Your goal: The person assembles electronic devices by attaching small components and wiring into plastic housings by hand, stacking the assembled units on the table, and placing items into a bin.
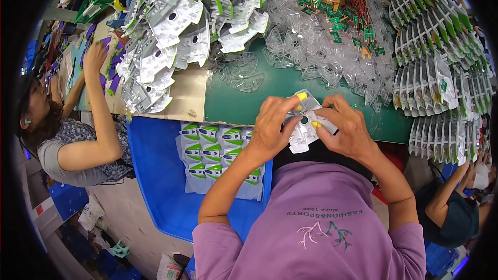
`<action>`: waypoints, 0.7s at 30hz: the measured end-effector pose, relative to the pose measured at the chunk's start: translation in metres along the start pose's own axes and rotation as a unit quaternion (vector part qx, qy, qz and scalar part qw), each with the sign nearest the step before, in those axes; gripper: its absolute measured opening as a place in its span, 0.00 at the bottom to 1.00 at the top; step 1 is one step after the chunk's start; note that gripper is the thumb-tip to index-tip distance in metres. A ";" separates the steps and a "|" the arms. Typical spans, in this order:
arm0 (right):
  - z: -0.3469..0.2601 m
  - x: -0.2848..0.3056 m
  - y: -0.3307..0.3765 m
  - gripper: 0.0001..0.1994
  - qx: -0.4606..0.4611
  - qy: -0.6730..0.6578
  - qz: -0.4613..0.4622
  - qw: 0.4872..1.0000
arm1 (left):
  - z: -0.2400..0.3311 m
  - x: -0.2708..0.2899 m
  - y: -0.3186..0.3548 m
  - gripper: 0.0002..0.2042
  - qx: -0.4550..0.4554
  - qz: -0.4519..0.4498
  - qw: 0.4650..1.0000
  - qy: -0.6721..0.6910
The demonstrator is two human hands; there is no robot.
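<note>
A white and grey plastic housing [302, 139] with a dark round hole is held at the front edge of the green worktop, close to my body. My left hand [271, 127] grips its left side, thumb and fingers bent over it. My right hand [348, 128] pinches its right side, fingertips down on the inner face. Yellow covers sit on some fingertips. A thin reddish line, perhaps a wire, runs across the housing between the hands. Whatever small piece lies beneath the fingertips is hidden.
White-and-green housings [179, 18] are heaped at the left. Clear plastic pieces [306, 31] and green circuit boards [337, 23] with red wires cover the far worktop [228, 103]. Stacked housings [441, 83] rise at the right. A blue bin [166, 192] holds bagged parts. Co-workers sit on both sides.
</note>
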State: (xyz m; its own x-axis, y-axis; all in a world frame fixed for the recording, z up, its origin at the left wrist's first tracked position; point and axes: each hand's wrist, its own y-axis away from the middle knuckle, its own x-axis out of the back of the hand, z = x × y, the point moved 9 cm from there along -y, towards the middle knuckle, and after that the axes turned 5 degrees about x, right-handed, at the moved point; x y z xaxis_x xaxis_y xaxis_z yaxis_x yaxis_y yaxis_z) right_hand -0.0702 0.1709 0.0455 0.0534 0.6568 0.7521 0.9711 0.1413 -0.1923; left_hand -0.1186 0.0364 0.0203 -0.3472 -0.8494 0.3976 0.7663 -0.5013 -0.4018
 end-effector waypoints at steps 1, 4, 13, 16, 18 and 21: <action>0.001 0.001 0.003 0.12 -0.016 -0.014 0.003 1.000 | 0.001 -0.002 -0.001 0.27 -0.005 -0.017 1.000 0.003; 0.002 -0.001 0.006 0.13 -0.009 -0.010 0.012 1.000 | 0.006 -0.008 -0.007 0.28 -0.015 -0.073 0.997 -0.007; -0.002 0.015 0.004 0.13 -0.158 -0.400 -0.046 0.902 | 0.007 -0.017 -0.005 0.31 -0.020 -0.152 0.986 -0.059; -0.020 0.015 0.013 0.15 -0.016 -0.169 0.004 0.986 | 0.005 -0.021 -0.003 0.30 -0.010 -0.141 0.988 -0.062; -0.035 0.010 0.021 0.14 0.065 -0.054 0.041 0.996 | 0.009 -0.020 -0.002 0.29 -0.002 -0.126 0.990 -0.068; -0.042 -0.004 0.029 0.13 0.082 0.097 0.092 0.988 | 0.009 -0.017 0.001 0.29 0.014 -0.095 0.993 -0.061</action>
State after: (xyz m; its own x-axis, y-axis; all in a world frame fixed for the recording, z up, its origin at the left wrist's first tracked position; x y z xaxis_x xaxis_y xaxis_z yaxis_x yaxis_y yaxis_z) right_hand -0.0326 0.1412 0.0634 0.2849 0.5314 0.7978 0.8906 0.1612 -0.4254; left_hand -0.1072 0.0517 0.0210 -0.4204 -0.7121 0.5623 0.7080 -0.6450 -0.2875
